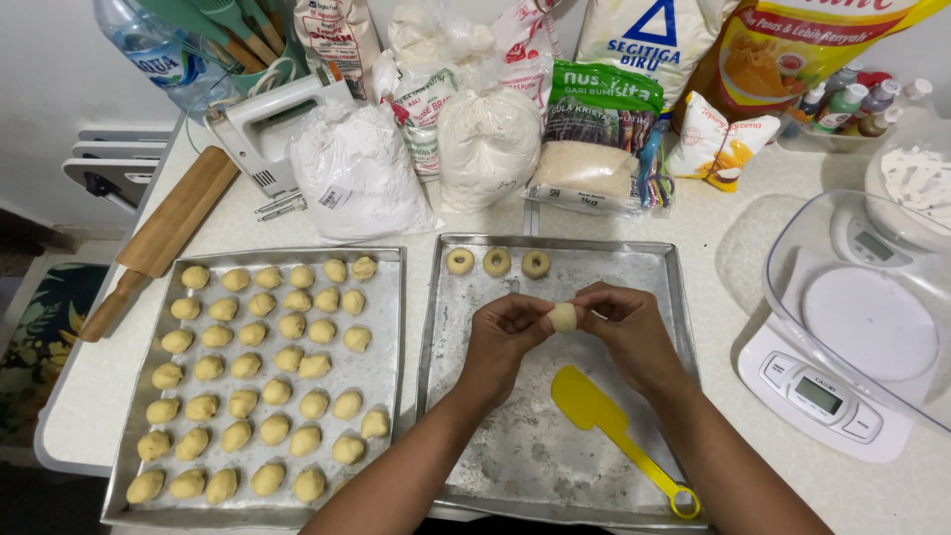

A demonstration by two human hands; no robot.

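Both hands meet above the right metal tray (654, 260). My left hand (503, 337) and my right hand (626, 327) pinch a small pale dough ball (563, 317) between their fingertips. Three ring-shaped dough pieces (496, 262) lie in a row at the far edge of that tray. A yellow spatula (606, 420) rests on the tray beneath my right forearm. The left metal tray (381, 369) holds several rows of round dough balls (260, 372).
A wooden rolling pin (158, 238) lies at the far left. A white hand mixer (260, 127), bags of flour (355, 173) and sugar (592, 139) line the back. A digital scale (822, 396) with a clear bowl (867, 297) stands at right.
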